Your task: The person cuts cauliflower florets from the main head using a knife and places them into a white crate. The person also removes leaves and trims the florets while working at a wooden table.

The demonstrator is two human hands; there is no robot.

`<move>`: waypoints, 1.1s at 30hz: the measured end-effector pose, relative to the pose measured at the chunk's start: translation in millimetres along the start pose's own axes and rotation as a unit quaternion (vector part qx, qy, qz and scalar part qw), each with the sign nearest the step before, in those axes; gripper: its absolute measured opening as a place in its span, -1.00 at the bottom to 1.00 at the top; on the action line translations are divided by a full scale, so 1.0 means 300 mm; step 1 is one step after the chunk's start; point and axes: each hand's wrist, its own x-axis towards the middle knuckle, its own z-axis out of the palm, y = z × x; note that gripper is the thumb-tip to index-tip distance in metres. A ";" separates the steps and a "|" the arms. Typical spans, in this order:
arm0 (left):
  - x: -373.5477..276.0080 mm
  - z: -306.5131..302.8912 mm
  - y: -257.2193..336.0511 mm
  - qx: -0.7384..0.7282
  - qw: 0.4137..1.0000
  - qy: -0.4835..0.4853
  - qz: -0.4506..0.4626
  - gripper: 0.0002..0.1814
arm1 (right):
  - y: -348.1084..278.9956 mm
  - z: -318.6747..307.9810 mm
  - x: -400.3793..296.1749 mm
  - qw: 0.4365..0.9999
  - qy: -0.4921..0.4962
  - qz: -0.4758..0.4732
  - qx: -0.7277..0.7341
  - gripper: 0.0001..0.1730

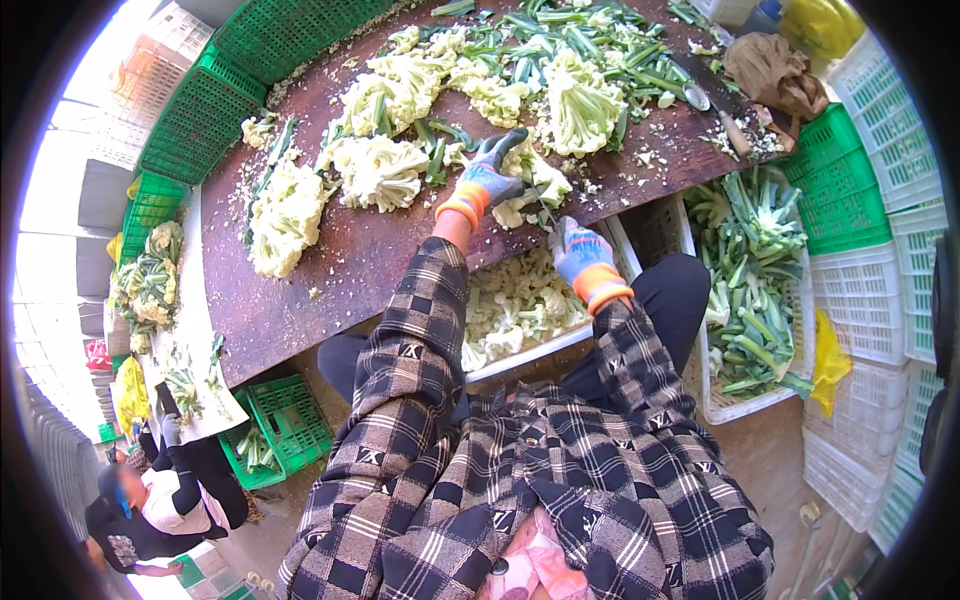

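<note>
My left hand [487, 178], in a blue-grey glove with an orange cuff, grips a piece of cauliflower [546, 180] near the front edge of the dark red table. A knife is in my right hand [579, 246], gloved alike. Its thin blade [543, 205] reaches up to the cauliflower piece and touches it; the handle is hidden in my fist. Close by to the left lies a cut cauliflower head [379, 171], with another head [286, 217] farther left. A large cauliflower piece [581, 105] rests just beyond my hands. Below the table edge, a white crate [555, 343] holds cut florets [517, 304].
Leaf trimmings [585, 37] cover the table's far side. A second knife [731, 131] and a spoon [696, 96] lie at the right. A crate of leaves [757, 300] stands right of my knee, green crates [277, 427] at lower left. Another person [176, 495] works at left.
</note>
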 end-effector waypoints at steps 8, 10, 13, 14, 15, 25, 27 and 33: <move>-0.014 0.002 0.038 0.026 0.999 0.007 -0.022 -0.08 | 0.025 0.113 0.026 0.989 0.067 0.019 0.133 -0.52; -0.026 0.015 0.032 0.055 0.998 0.008 -0.032 -0.07 | 0.046 0.147 0.023 0.985 0.055 0.013 0.161 -0.50; -0.028 0.019 0.008 0.011 1.000 0.007 -0.022 -0.06 | 0.089 0.179 -0.002 0.976 0.056 -0.009 0.212 -0.52; -0.028 0.029 -0.007 0.005 0.999 0.041 -0.002 -0.04 | 0.099 0.188 -0.007 0.974 0.051 -0.004 0.219 -0.53; -0.039 0.032 -0.032 0.003 0.997 0.075 0.015 -0.03 | 0.092 0.192 -0.020 0.972 0.043 -0.001 0.230 -0.54; -0.110 0.092 -0.086 0.009 0.997 0.066 -0.047 -0.06 | 0.079 0.205 -0.035 0.987 0.065 -0.008 0.145 -0.48; -0.130 0.121 -0.073 0.070 0.991 0.092 -0.073 0.00 | 0.090 0.252 -0.016 0.983 0.109 -0.024 0.147 -0.48; -0.165 0.133 -0.003 0.114 0.973 0.109 -0.166 0.06 | 0.019 0.252 -0.032 0.957 0.140 -0.008 0.254 -0.53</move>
